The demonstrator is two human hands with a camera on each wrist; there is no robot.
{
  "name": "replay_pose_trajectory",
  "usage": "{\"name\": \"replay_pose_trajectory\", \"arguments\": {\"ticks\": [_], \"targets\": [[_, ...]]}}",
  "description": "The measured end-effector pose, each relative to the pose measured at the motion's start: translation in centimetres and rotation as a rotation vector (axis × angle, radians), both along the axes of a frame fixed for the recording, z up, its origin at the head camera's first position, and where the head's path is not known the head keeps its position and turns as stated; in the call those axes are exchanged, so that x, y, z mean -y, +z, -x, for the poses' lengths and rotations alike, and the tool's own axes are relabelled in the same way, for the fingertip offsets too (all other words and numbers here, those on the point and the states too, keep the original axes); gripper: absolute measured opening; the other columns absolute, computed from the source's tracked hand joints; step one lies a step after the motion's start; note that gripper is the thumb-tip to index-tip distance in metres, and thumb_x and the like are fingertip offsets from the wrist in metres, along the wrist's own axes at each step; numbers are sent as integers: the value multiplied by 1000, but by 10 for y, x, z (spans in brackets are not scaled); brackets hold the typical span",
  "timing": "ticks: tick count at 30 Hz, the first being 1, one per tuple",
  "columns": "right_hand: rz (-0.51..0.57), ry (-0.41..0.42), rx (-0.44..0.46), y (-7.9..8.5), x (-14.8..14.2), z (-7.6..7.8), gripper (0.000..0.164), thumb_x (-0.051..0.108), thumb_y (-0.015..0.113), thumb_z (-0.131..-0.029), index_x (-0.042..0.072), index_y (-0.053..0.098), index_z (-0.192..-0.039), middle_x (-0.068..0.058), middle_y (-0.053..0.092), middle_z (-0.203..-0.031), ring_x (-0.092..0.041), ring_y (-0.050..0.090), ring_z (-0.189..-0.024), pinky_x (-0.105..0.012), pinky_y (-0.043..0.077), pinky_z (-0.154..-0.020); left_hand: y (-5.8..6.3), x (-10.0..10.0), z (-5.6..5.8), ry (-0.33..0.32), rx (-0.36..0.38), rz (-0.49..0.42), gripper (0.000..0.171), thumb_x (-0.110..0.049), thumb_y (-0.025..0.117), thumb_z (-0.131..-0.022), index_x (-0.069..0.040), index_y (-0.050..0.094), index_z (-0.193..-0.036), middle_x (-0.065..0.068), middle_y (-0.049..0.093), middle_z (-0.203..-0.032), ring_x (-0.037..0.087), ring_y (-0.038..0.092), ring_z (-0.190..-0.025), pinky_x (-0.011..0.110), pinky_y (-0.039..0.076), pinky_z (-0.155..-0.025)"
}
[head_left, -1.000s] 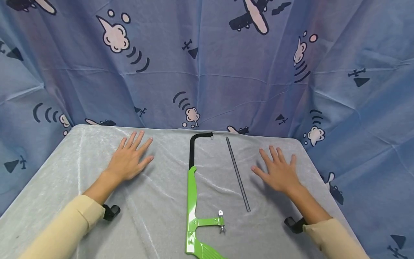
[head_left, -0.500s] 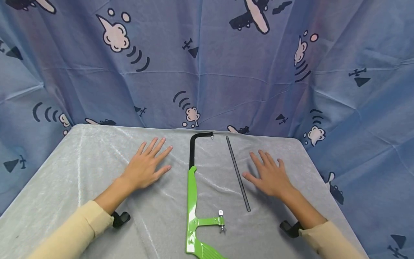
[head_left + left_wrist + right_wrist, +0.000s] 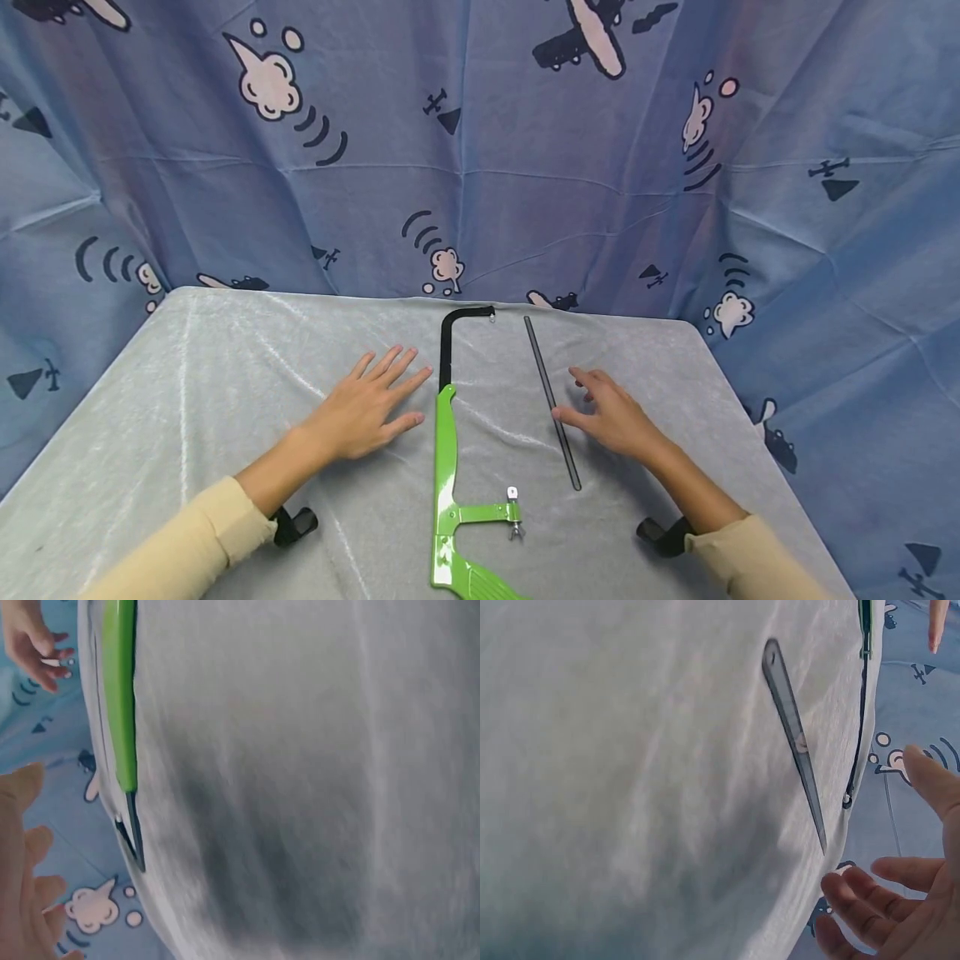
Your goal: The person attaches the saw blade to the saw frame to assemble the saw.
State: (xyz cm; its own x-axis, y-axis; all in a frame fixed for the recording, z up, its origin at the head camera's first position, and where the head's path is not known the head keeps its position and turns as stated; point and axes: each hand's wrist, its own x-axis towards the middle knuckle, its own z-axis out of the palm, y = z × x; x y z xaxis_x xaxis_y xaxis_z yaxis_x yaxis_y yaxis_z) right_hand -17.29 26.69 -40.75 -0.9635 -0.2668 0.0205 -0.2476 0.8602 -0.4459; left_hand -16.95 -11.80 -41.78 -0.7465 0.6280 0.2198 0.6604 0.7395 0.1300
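Note:
A hacksaw frame (image 3: 446,450), green with a black bent front bar, lies on the grey cloth in the middle of the head view. To its right lies a thin dark hacksaw blade (image 3: 551,400), slanted; the right wrist view shows the blade (image 3: 795,739) with a hole at its near end. My left hand (image 3: 367,408) hovers just left of the frame, fingers spread, holding nothing. Over the blade's right side is my right hand (image 3: 615,417), its thumb overlapping the blade in the head view and its fingers bent loosely, with nothing between them.
Grey velvety cloth (image 3: 225,375) covers the table. Behind it hangs a blue curtain (image 3: 360,208) printed with planes and clouds. A wing nut (image 3: 515,530) sits on the frame's green side arm. Black wrist straps (image 3: 296,527) show at both cuffs.
My left hand has moved right and nearer to me, toward the saw frame. The right hand has moved left to the blade, and its fingers have bent. Frame and blade have not moved.

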Motion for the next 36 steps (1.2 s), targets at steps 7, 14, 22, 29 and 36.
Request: {"name": "replay_pose_trajectory", "arguments": {"ticks": [7, 14, 22, 29, 36], "targets": [[183, 17, 70, -9, 0, 5, 71, 32, 78, -86, -7, 51, -138, -22, 62, -120, -31, 62, -98, -41, 51, -78, 2, -13, -9, -74, 72, -10, 63, -47, 50, -101, -16, 38, -153, 16, 30, -159, 36, 28, -146, 60, 23, -115], [258, 6, 124, -18, -2, 7, 71, 27, 80, -85, -9, 50, -138, -23, 63, -122, -22, 64, -91, -32, 50, -73, 2, -23, -17, -142, 133, -21, 63, -48, 50, -101, -15, 39, -153, 15, 29, -160, 35, 28, -146, 58, 24, -115], [287, 17, 96, -25, 2, 7, 60, 15, 82, -82, -13, 57, -128, -25, 65, -112, -16, 59, -78, -25, 47, -65, 1, -33, -27, -216, 203, -8, 64, -49, 49, -101, -16, 37, -154, 16, 29, -160, 34, 26, -147, 56, 23, -116], [268, 9, 73, -30, 6, 8, 49, 9, 80, -81, -12, 62, -121, -24, 66, -110, -15, 57, -78, -25, 46, -65, -1, -43, -36, -279, 225, 32, 62, -50, 46, -102, -16, 38, -153, 15, 32, -159, 31, 29, -146, 53, 25, -116], [238, -5, 70, -33, 6, 11, 43, 7, 78, -82, -10, 65, -120, -20, 66, -106, -15, 55, -76, -25, 45, -63, -6, -50, -43, -321, 245, 83, 60, -49, 44, -103, -19, 36, -154, 13, 31, -160, 27, 27, -147, 50, 25, -117]]}}
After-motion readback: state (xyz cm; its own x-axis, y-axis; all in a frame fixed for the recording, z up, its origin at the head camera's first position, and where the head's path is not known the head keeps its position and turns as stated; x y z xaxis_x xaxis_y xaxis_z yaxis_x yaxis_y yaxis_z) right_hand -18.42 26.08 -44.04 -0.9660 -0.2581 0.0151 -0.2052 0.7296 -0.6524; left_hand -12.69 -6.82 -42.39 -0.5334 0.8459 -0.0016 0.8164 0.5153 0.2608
